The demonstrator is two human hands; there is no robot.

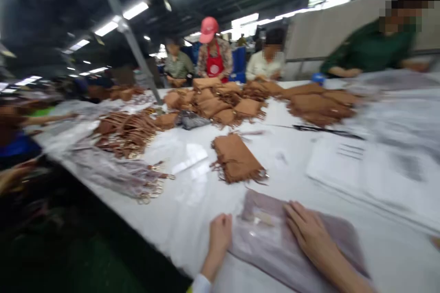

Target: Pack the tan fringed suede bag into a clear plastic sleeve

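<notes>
A flat clear plastic bag [271,238] with something pale inside lies on the white table [192,201] near its front edge. My right hand [309,231] lies flat on the bag, fingers spread and pointing left. At the bag's left edge my left hand [220,233] is curled into a loose fist; whether it pinches the plastic I cannot tell. A folded brown fringed pouch [237,158] lies just beyond the bag.
Piles of brown pouches [220,100] and brown straps [127,130] cover the far half of the table. Clear bags [113,171] lie at the left, white sheets [378,169] at the right. Several people [213,52] work along the far side and right [374,46].
</notes>
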